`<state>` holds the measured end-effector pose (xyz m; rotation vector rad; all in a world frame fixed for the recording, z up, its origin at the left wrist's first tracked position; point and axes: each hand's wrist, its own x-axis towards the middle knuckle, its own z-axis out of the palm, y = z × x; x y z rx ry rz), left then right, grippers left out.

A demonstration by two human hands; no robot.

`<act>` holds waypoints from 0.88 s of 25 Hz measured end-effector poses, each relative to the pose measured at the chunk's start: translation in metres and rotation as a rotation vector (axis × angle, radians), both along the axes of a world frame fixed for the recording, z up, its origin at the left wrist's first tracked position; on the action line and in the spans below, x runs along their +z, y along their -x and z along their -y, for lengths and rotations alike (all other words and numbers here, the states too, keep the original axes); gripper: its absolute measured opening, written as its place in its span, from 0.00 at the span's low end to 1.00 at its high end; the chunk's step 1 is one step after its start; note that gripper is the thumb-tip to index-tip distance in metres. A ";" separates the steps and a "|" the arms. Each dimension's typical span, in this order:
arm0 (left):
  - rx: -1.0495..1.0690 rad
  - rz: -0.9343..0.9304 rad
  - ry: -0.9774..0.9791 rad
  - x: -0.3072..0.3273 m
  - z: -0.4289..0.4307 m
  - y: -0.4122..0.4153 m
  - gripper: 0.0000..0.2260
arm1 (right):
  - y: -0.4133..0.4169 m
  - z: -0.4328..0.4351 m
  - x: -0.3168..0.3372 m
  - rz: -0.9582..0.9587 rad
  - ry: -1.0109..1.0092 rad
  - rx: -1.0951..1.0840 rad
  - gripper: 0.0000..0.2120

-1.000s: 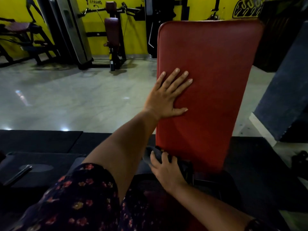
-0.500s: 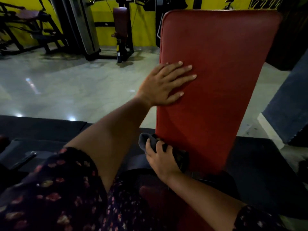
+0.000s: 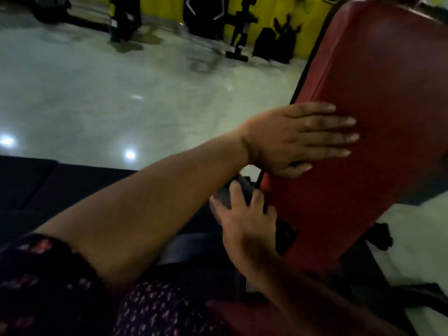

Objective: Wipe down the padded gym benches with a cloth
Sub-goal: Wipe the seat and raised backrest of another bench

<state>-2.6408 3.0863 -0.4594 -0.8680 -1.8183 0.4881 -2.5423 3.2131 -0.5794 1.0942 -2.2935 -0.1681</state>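
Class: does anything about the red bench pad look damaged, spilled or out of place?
Nothing stands out. The red pad looks intact, left hand flat on it, right hand gripping the cloth at its lower edge.

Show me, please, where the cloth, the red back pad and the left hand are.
cloth (image 3: 246, 190): head view, dark fold by the pad's lower edge.
red back pad (image 3: 388, 105): head view, bare upper face.
left hand (image 3: 298, 139): head view, back of the hand.

Glossy pale floor (image 3: 121, 93) with light glints; dark gym machines (image 3: 203, 18) along yellow wall (image 3: 160, 10); black mats (image 3: 48, 180) nearer.
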 end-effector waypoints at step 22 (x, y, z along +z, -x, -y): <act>0.436 1.116 0.258 0.098 -0.010 -0.090 0.28 | -0.052 -0.094 0.168 0.911 -0.583 -0.411 0.31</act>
